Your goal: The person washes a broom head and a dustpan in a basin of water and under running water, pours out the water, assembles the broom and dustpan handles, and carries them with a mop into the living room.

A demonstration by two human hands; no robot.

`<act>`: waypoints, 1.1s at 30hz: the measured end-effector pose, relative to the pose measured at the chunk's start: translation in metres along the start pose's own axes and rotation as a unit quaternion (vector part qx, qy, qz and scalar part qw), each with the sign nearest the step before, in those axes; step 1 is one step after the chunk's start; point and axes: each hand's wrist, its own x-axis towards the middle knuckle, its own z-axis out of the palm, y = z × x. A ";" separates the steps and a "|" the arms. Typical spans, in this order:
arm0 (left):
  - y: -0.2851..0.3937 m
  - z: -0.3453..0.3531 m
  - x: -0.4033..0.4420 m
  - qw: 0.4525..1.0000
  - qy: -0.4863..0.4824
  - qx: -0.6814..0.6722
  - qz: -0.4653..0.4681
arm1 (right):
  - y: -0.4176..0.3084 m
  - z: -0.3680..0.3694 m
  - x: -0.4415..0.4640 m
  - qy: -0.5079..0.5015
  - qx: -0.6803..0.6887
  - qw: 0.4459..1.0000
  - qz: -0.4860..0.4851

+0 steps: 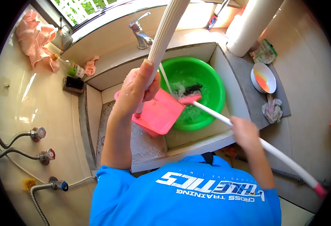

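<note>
My left hand (138, 84), wet with droplets, is wrapped round the thick white ribbed handle of a pink dustpan (160, 113). The pan is tilted, its lip against the near left part of a green basin (219, 90) in the sink. Slightly blurred, my right hand (245, 132) grips the white pole of a broom (214, 114) with a pink head. Its dark bristles are in the churning water in the basin, and the head is close to the dustpan's edge. A stream of water (165, 79) from the tap falls into the basin.
A chrome faucet (140, 34) stands behind the sink (231, 71). On the right ledge are a white bowl (263, 78), a crumpled cloth (272, 110) and a packet (264, 52) beside a white pipe (253, 26). A bottle (73, 68) and a brush (73, 83) are at left.
</note>
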 end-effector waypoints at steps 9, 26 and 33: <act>-0.005 -0.008 -0.010 1.000 0.000 0.015 -0.006 | 0.036 -0.012 -0.046 0.087 0.128 0.988 0.014; -0.014 -0.018 -0.011 0.999 0.009 -0.053 0.004 | 0.038 0.031 0.006 -0.177 0.091 0.972 0.126; -0.013 -0.027 -0.014 1.000 -0.006 -0.019 0.004 | 0.025 -0.006 -0.012 -0.112 0.163 0.979 0.039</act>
